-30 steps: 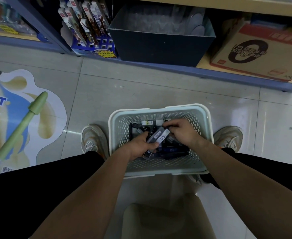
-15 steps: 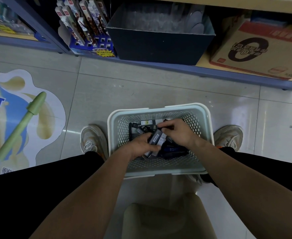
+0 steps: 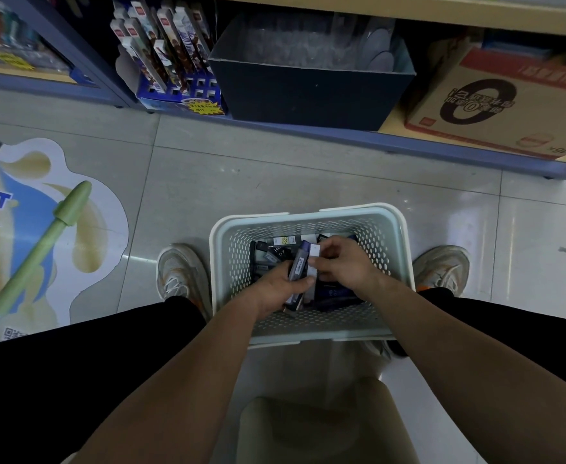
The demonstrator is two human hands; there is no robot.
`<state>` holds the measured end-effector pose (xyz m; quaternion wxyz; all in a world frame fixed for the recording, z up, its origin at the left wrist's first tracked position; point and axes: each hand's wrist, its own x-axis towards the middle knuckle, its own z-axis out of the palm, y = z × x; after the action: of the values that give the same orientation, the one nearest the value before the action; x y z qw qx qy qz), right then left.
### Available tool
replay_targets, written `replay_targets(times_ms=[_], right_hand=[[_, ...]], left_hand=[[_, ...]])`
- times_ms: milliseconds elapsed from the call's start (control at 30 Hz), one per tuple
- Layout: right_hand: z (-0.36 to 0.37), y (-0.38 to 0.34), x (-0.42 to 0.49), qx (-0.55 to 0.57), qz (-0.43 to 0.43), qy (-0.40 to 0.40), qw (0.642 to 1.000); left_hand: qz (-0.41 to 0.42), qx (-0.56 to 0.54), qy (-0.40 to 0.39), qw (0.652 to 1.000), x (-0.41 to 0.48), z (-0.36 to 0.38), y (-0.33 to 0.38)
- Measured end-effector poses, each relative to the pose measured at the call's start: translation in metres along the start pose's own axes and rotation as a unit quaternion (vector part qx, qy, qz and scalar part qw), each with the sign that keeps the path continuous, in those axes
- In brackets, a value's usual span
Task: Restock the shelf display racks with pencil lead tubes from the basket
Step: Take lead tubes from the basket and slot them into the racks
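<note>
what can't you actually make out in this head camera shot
Head view: count of slim grey lead tubes; the left hand and right hand wrap them.
Stock low in the pale green perforated plastic basket: under both hands, labels too small.
Brown cardboard box: cut by the right edge.
Clear contents of the dark navy box: blurred.

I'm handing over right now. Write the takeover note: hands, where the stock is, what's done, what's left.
Left hand: grips a small bundle of lead tubes, inside the basket.
Right hand: pinches a white-labelled tube against that bundle.
Stock: more loose tubes lie in the basket, which sits on the floor between the feet, before the bottom shelf.
Done: a handful is being gathered.
Left: carry it to the racks, slot the tubes in, repeat. The lead racks are not in view.
</note>
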<state>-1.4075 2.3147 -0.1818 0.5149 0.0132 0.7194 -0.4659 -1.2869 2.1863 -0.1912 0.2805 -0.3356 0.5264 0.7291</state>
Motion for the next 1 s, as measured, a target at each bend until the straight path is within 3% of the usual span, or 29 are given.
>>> replay_targets(times_ms=[233, 533, 800, 1000], right_hand=[[-0.001, -0.027, -0.032, 0.046, 0.016, -0.004, 0.999], [-0.001, -0.095, -0.105, 0.018, -0.146, 0.071, 0.987], [-0.027, -0.173, -0.195, 0.017, -0.232, -0.02, 0.972], [-0.038, -0.23, -0.24, -0.025, -0.293, -0.039, 0.955]], left_hand=[[-0.011, -0.019, 0.012, 1.0, -0.029, 0.002, 0.024], [0.141, -0.031, 0.078, 0.986, -0.109, 0.02, 0.089], [0.253, 0.025, 0.101, 0.962, -0.186, 0.033, 0.178], [0.266, 0.081, 0.095, 0.956, -0.233, 0.019, 0.237]])
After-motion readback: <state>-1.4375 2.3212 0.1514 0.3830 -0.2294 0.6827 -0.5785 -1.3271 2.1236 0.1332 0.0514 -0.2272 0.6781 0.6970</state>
